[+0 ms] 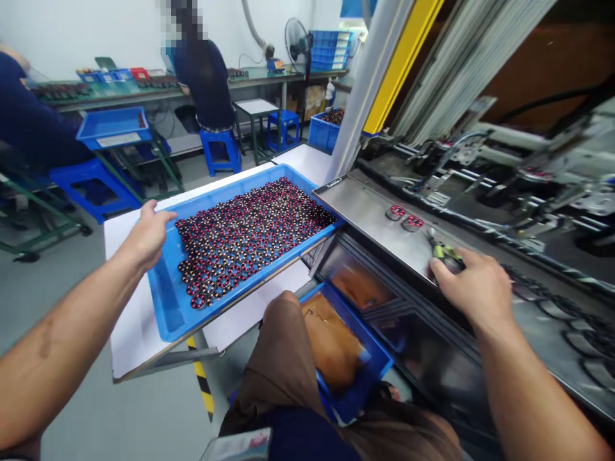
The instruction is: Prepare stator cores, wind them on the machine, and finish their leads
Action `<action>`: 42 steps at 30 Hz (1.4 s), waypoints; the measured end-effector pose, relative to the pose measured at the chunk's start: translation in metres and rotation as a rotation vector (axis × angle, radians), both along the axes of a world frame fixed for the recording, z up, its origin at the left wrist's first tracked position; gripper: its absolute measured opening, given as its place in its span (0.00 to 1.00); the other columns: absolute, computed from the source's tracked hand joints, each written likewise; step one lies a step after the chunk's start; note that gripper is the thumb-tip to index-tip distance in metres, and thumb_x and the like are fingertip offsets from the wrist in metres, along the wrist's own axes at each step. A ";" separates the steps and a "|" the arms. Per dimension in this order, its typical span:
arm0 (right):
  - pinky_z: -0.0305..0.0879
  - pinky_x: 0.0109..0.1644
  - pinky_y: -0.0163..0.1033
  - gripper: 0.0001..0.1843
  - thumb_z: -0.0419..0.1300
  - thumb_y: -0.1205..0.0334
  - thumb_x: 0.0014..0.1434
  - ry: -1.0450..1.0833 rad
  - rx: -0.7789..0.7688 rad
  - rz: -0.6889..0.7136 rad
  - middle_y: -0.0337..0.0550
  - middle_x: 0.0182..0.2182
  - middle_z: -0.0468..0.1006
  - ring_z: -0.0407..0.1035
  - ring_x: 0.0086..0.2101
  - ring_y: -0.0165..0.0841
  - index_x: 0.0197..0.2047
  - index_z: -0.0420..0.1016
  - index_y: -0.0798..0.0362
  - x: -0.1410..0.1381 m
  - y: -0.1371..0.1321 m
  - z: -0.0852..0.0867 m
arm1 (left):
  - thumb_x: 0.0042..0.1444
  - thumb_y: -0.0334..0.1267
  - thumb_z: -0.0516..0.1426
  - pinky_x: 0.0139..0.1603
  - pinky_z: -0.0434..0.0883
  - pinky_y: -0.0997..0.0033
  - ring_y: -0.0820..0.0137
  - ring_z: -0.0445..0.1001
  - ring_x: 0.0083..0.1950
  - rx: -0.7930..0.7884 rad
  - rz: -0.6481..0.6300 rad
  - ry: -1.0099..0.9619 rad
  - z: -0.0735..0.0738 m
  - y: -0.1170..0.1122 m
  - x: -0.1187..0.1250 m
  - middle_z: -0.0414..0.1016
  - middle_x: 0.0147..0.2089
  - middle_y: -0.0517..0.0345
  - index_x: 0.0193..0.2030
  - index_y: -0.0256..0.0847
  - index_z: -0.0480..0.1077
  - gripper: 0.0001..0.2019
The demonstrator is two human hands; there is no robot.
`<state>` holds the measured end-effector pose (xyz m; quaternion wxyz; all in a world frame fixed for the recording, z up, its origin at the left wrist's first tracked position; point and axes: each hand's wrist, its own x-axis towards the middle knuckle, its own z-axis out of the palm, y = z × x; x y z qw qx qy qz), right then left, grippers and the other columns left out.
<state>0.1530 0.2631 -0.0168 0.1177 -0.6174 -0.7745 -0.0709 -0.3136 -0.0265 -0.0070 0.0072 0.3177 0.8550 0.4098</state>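
My left hand [150,238] is at the left end of a blue tray [166,317], thumb and a finger apart; whether it touches the rim I cannot tell. In the tray lies a layer of small round motor stators [235,246] with dark rings and red or copper-coloured windings. My right hand [473,282] is closed around small pliers [446,253] with green and black handles, over the metal ledge of a machine. Just beyond the pliers' tip, two red-wound stators [405,218] sit on the ledge [355,195].
More round parts [557,307] line the ledge at right, blurred. Machine fixtures [471,153] stand behind it, beside a yellow post [403,64]. A blue bin [384,368] with brown sheet is below. Two people sit at a far bench [259,82] and near a blue stool [218,150].
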 end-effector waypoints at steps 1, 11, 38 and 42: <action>0.59 0.49 0.43 0.25 0.56 0.55 0.58 0.008 -0.001 0.009 0.65 0.46 0.77 0.68 0.48 0.48 0.52 0.75 0.66 0.000 -0.002 0.001 | 0.65 0.44 0.50 0.61 0.63 0.41 0.49 0.57 0.69 0.015 0.003 0.013 0.012 0.013 0.008 0.50 0.71 0.32 0.70 0.33 0.45 0.31; 0.60 0.52 0.43 0.19 0.54 0.55 0.60 0.076 0.019 -0.043 0.56 0.46 0.74 0.66 0.48 0.43 0.48 0.74 0.60 0.006 -0.018 0.003 | 0.59 0.41 0.59 0.55 0.70 0.52 0.62 0.75 0.50 -0.036 -0.796 0.061 0.044 0.237 0.183 0.77 0.49 0.52 0.48 0.36 0.72 0.14; 0.69 0.43 0.35 0.13 0.54 0.55 0.65 0.828 -0.183 0.405 0.45 0.38 0.78 0.72 0.38 0.31 0.44 0.72 0.56 0.013 -0.135 0.037 | 0.49 0.22 0.64 0.56 0.74 0.62 0.64 0.77 0.53 0.667 -1.141 -0.140 0.012 0.081 0.274 0.79 0.51 0.51 0.66 0.47 0.56 0.39; 0.61 0.29 0.33 0.16 0.62 0.50 0.58 1.339 -0.543 0.480 0.36 0.23 0.70 0.63 0.25 0.26 0.29 0.70 0.55 0.012 -0.215 0.038 | 0.47 0.17 0.62 0.57 0.74 0.63 0.64 0.77 0.54 0.662 -1.235 -0.127 0.001 0.046 0.288 0.78 0.54 0.52 0.68 0.49 0.55 0.43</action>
